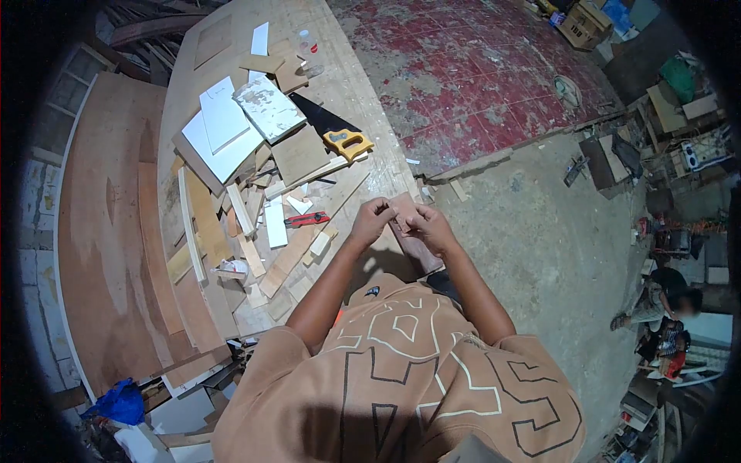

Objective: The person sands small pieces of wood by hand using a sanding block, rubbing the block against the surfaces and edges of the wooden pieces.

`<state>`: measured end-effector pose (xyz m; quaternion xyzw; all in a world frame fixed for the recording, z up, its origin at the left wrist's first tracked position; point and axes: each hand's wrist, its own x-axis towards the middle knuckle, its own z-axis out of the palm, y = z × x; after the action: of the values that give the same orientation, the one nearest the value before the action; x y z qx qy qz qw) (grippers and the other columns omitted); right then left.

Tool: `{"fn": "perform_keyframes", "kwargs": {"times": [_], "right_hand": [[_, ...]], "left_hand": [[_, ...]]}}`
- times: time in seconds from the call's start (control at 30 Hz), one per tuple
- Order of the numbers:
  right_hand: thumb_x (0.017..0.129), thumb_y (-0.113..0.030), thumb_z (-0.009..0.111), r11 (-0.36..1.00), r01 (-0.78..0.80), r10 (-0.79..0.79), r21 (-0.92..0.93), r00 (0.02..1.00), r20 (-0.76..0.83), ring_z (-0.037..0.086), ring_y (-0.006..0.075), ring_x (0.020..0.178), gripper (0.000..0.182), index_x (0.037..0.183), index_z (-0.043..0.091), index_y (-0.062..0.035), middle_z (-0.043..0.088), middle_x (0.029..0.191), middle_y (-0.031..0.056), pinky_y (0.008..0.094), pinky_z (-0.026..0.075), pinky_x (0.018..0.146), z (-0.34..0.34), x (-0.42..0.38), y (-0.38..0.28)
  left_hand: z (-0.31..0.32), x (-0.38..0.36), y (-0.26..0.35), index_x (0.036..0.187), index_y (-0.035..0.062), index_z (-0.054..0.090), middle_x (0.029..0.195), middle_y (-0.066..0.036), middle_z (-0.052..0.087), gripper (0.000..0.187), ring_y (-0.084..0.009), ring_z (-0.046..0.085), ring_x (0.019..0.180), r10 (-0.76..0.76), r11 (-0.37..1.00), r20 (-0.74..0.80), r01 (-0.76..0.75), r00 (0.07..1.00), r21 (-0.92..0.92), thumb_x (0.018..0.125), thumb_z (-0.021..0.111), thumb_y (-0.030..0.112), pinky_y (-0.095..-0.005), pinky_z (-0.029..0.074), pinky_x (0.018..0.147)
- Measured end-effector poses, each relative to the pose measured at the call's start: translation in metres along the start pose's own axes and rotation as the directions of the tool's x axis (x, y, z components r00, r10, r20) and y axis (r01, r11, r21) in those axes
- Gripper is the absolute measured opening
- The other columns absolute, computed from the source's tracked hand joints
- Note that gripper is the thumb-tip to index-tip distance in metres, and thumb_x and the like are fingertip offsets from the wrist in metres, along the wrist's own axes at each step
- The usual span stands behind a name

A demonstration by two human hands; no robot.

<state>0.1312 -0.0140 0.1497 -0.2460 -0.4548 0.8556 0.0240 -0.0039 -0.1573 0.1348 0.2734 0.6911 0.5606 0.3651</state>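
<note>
A small flat pinkish-brown piece is held up between my two hands at the table's right edge; whether it is sandpaper or thin wood I cannot tell. My left hand pinches its left side with thumb and fingers. On the opposite side, my right hand grips it with fingers curled. Below the hands a dark brown board slants down toward my lap. Left of my left hand lies a red utility knife among wood offcuts. Farther up rests a handsaw with a yellow handle.
The wooden worktable carries white panels, a paint-flecked board, many offcuts and a clear bottle. A large plywood sheet leans at left. Another person sits far right, near clutter. A red tiled floor lies beyond.
</note>
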Motion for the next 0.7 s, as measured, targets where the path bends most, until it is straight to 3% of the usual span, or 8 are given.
{"fn": "perform_keyframes", "kwargs": {"times": [0.07,0.17,0.2,0.27,0.4,0.47,0.53,0.7], "right_hand": [[0.090,-0.003,0.059,1.000,0.005,-0.005,-0.025,1.000,0.011,0.066,0.0145,0.078,0.025,0.114,0.061,0.0038,0.066,0.095,0.0082,0.0293,0.058,0.071,0.004,-0.004,-0.003],[0.086,0.000,0.063,0.996,0.025,-0.021,-0.086,0.999,0.045,0.066,0.0144,0.077,0.029,0.115,0.061,0.0031,0.067,0.092,0.0083,0.0282,0.057,0.069,0.003,-0.003,0.000],[0.084,0.002,0.065,0.992,0.041,-0.033,-0.122,0.997,0.069,0.066,0.0145,0.076,0.032,0.116,0.061,0.0028,0.067,0.091,0.0085,0.0278,0.056,0.068,0.003,-0.003,0.000],[0.084,0.000,0.067,0.996,0.030,-0.029,-0.083,1.000,0.010,0.066,0.0142,0.076,0.030,0.114,0.062,0.0023,0.067,0.090,0.0082,0.0274,0.056,0.067,0.002,-0.004,0.002],[0.085,-0.005,0.071,1.000,0.001,-0.001,0.000,0.982,-0.188,0.067,0.0138,0.077,0.024,0.106,0.063,0.0007,0.068,0.088,0.0070,0.0260,0.055,0.065,-0.008,0.002,0.005],[0.085,-0.006,0.072,1.000,0.014,-0.013,0.003,0.983,-0.184,0.067,0.0137,0.076,0.020,0.103,0.063,-0.0001,0.068,0.087,0.0064,0.0257,0.054,0.064,-0.012,0.004,0.006],[0.086,-0.008,0.072,1.000,0.027,-0.026,0.004,0.983,-0.179,0.067,0.0137,0.075,0.018,0.100,0.063,-0.0009,0.068,0.086,0.0058,0.0253,0.054,0.064,-0.013,0.005,0.006],[0.089,-0.008,0.068,0.996,0.081,-0.073,0.038,0.980,-0.186,0.066,0.0156,0.077,0.024,0.112,0.064,0.0017,0.068,0.091,0.0075,0.0312,0.058,0.073,-0.012,0.002,0.002]], "left_hand": [[-0.001,0.006,-0.021,0.098,0.0001,0.062,0.078,0.000,0.062,0.022,-0.0077,0.058,0.076,-0.029,0.980,-0.054,0.018,0.998,-0.198,0.085,0.073,0.013,-0.0251,0.051,0.073],[0.001,-0.004,0.003,0.108,-0.0009,0.061,0.079,-0.001,0.063,0.029,-0.0077,0.061,0.078,-0.027,0.958,-0.131,-0.012,0.991,-0.287,0.085,0.073,0.011,-0.0249,0.053,0.075],[-0.001,-0.005,0.006,0.108,-0.0009,0.061,0.079,-0.001,0.063,0.029,-0.0077,0.061,0.078,-0.027,0.958,-0.130,-0.011,0.991,-0.286,0.085,0.073,0.011,-0.0249,0.053,0.075],[-0.007,-0.008,0.011,0.116,-0.0007,0.059,0.079,-0.001,0.063,0.036,-0.0070,0.060,0.075,-0.010,0.995,-0.081,0.002,0.997,-0.104,0.084,0.074,0.009,-0.0231,0.052,0.071],[-0.015,-0.007,0.008,0.117,-0.0003,0.060,0.079,0.000,0.063,0.040,-0.0069,0.060,0.074,0.011,0.996,-0.023,-0.013,1.000,-0.089,0.082,0.076,0.008,-0.0231,0.052,0.070],[-0.015,-0.010,0.013,0.116,0.0000,0.060,0.083,-0.001,0.064,0.040,-0.0075,0.060,0.075,-0.006,0.997,0.056,0.010,0.998,-0.078,0.080,0.075,0.005,-0.0234,0.053,0.070],[-0.012,-0.011,0.010,0.116,-0.0001,0.060,0.085,-0.002,0.064,0.038,-0.0082,0.061,0.076,-0.017,0.996,0.047,0.021,0.999,-0.085,0.081,0.072,0.005,-0.0240,0.053,0.070],[-0.010,-0.013,0.006,0.114,-0.0012,0.059,0.092,-0.004,0.064,0.030,-0.0109,0.063,0.081,-0.130,0.964,0.035,0.135,0.991,-0.231,0.085,0.065,0.006,-0.0270,0.056,0.072]]}}
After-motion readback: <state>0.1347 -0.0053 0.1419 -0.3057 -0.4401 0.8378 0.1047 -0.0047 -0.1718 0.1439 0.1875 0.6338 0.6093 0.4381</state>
